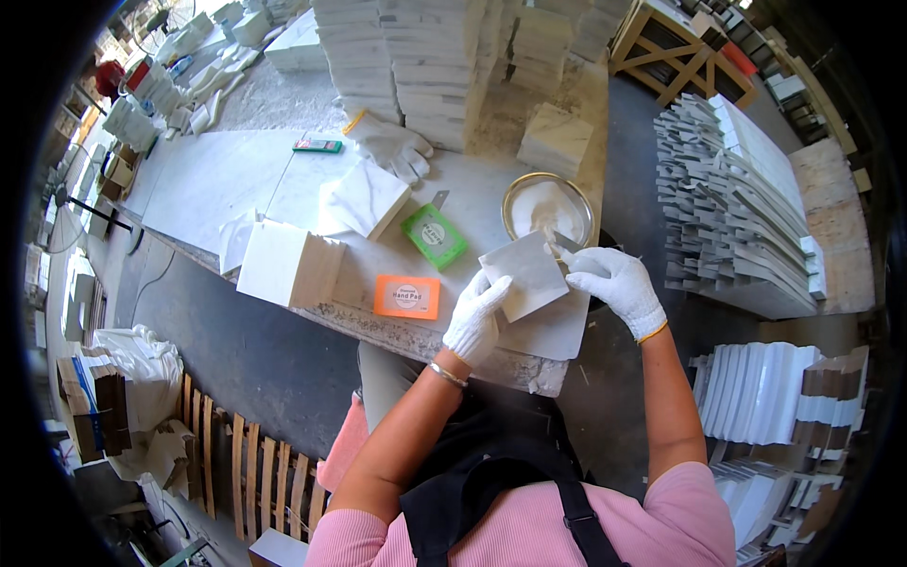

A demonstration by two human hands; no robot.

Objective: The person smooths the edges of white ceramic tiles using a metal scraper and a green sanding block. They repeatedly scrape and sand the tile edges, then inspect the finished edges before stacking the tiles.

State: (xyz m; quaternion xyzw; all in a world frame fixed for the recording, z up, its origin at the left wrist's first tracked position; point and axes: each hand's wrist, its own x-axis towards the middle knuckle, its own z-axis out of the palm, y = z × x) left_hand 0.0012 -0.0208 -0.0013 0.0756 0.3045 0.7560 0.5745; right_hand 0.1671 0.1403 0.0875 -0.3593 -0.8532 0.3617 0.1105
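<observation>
My left hand [474, 319], in a white knit glove, grips the near left edge of a square white marble tile [525, 276], held tilted above the table's front edge. My right hand [619, 291], gloved too, is closed around a small flat grey scraper [569, 246] at the tile's far right corner; its handle is hidden by the fingers. Just beyond the tile stands a round metal bowl [505, 194] with white material [543, 210] inside. An orange hand pad [407, 297] and a green hand pad [435, 237] lie left of the tile.
On the marble-topped table [213, 180] stand a row of tiles [283, 266], a loose tile stack [364, 198], a white glove [389, 146] and a small green box [316, 146]. Tall tile stacks [425, 66] rise behind. Stacked slabs [727, 208] flank the right; a slatted wooden pallet [269, 472] is lower left.
</observation>
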